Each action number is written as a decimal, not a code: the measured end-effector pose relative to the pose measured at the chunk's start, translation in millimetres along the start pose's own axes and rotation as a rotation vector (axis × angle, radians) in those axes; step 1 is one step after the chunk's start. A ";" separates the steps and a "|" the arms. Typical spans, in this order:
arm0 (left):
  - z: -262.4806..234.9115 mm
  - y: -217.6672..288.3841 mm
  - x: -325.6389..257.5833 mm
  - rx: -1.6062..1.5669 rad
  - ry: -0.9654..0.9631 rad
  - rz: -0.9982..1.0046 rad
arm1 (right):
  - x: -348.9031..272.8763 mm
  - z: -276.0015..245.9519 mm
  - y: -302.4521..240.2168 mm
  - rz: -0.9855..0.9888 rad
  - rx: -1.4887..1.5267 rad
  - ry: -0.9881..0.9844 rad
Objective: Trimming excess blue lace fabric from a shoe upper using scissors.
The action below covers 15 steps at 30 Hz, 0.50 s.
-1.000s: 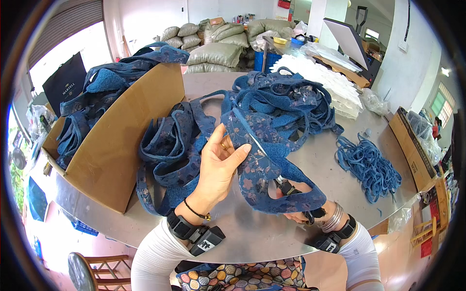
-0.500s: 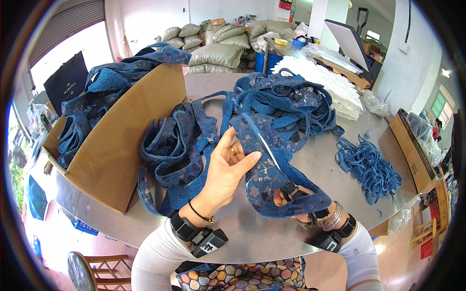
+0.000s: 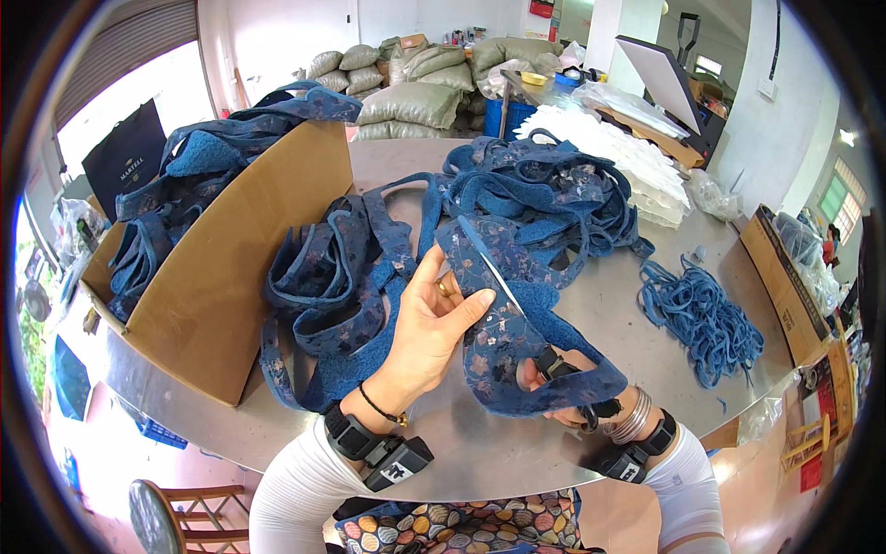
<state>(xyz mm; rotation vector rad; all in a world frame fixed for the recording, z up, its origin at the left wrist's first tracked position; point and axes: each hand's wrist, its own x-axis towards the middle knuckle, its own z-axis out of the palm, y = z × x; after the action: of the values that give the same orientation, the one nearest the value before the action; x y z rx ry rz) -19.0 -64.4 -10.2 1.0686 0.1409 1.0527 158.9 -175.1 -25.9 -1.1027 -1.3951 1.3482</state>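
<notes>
Cardboard box [image 3: 231, 277] heaped with blue strips [image 3: 203, 157]; fingers [image 3: 461, 305] pinching lace band [image 3: 517, 342], right hand [image 3: 554, 379] clasping scissors [image 3: 517, 309].

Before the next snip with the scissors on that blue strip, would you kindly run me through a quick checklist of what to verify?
1. Left hand grips the blue strip: ok, fingers and thumb pinch its edge.
2. Right hand holds the scissors: ok, handles sit in the hand, though the strip hides most of it.
3. Blade lies on the strip: ok, it runs along the patterned face.
4. Left fingertips away from the blade: not ok, the thumb tip sits right beside it.
5. Cut line marked: cannot tell.
6. Offcuts apart from the work: ok, they lie in a heap on the table to the right.
</notes>
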 end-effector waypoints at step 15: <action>-31.8 16.2 13.0 -0.137 0.013 -0.183 | 2.1 1.4 1.4 0.227 0.117 -0.045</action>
<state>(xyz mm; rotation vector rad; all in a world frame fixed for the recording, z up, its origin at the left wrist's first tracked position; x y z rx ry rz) -40.0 -32.8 -9.5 0.9075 0.1717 0.8914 157.1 -173.3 -27.3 -1.1853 -1.2342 1.6042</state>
